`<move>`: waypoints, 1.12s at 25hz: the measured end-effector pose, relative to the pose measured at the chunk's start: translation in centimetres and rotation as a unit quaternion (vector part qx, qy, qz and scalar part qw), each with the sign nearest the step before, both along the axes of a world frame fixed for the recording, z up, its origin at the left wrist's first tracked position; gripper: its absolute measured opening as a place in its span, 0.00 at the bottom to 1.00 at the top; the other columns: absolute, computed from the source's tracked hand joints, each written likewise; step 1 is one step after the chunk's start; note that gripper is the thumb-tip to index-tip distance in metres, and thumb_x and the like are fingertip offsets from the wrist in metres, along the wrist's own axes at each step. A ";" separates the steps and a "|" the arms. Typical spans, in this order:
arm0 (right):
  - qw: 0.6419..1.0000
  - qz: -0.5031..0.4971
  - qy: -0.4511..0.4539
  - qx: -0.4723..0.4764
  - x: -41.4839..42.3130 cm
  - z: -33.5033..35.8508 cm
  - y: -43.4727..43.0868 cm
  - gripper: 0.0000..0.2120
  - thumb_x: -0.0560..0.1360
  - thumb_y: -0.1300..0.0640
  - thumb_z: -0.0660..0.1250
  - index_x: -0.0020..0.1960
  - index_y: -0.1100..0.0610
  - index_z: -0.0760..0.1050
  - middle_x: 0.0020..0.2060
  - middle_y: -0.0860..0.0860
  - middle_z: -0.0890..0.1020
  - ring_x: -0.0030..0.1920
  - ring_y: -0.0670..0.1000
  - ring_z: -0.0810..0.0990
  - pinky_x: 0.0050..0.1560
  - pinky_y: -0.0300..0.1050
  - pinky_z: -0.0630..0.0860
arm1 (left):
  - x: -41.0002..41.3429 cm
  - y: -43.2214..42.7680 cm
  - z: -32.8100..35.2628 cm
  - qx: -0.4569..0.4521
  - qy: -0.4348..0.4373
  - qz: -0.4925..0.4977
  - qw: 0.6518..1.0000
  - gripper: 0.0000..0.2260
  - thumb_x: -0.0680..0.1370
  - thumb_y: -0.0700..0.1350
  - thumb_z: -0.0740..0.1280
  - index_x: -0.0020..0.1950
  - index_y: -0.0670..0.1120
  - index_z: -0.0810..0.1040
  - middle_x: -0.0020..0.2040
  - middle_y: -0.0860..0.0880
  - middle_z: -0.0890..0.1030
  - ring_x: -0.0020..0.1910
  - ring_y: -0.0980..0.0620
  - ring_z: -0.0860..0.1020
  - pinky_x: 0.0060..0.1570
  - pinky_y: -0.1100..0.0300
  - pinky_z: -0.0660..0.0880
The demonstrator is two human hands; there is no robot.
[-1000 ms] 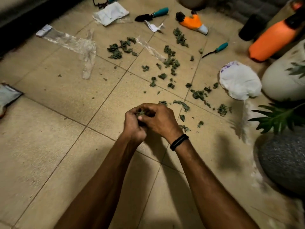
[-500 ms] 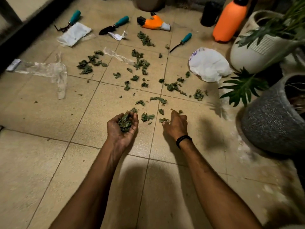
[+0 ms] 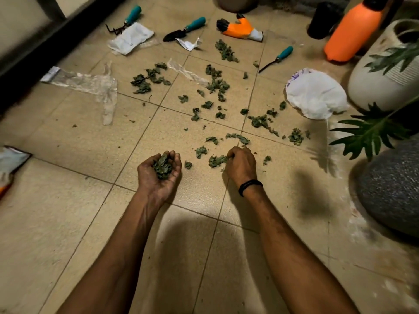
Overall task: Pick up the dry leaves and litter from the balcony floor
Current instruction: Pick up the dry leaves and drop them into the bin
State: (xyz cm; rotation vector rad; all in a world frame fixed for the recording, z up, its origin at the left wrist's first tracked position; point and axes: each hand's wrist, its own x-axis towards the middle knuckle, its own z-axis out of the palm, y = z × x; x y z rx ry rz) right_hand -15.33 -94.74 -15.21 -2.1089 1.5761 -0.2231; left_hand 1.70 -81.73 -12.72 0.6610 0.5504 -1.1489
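Observation:
Dry green leaves (image 3: 215,86) lie scattered over the beige tiled floor (image 3: 68,200). My left hand (image 3: 158,175) is palm up and cupped around a small pile of gathered leaves (image 3: 162,166). My right hand (image 3: 241,165), with a black band at the wrist, is palm down on the floor, its fingertips pinching a leaf clump (image 3: 216,160). Litter lies further out: a clear plastic wrapper (image 3: 90,83), a crumpled white paper (image 3: 130,38), a small paper scrap (image 3: 188,44) and a white plastic bag (image 3: 315,94).
Teal-handled garden tools (image 3: 186,29) (image 3: 277,57) (image 3: 127,20) and an orange glove (image 3: 240,28) lie at the back. An orange sprayer bottle (image 3: 353,30), a white pot (image 3: 385,73), a grey pot (image 3: 392,186) and a plant leaf (image 3: 371,130) crowd the right. A packet (image 3: 11,164) lies at left.
My hands were joined together a second ago; they have since parted. The left stays cupped with leaves, and the right has reached down and left onto another clump on the floor.

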 end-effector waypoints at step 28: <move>0.956 0.267 -0.116 0.026 5.8 7.6 8.6 0.13 0.78 0.60 0.64 0.61 0.52 0.80 0.57 0.49 0.82 0.58 0.48 0.78 0.64 0.45 0.72 | -2.7 -0.6 -1.1 -0.014 0.028 0.004 0.999 0.16 0.80 0.42 0.55 0.45 0.39 0.80 0.41 0.41 0.82 0.39 0.45 0.84 0.41 0.56 0.81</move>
